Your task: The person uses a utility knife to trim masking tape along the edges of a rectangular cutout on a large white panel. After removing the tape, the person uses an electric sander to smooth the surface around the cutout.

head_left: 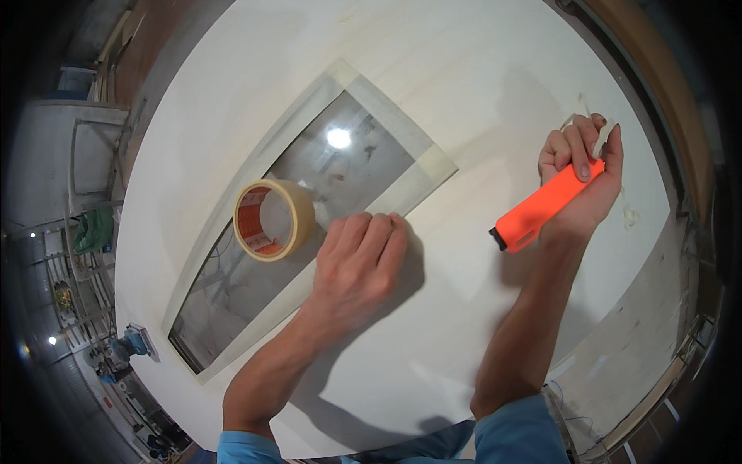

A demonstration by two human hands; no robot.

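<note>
Head camera view: the left hand (359,259) rests knuckles up, fingers curled, on a masking-tape strip (402,193) bordering the glass pane (309,162) set in a white panel (464,294); its fingertips are hidden, so whether it grips anything cannot be told. Well to its right, the right hand (583,166) is closed around an orange utility knife (545,207), with a pale tape scrap (604,138) at its fingers. A masking-tape roll (303,216) sits over the glass, near the left hand.
</note>
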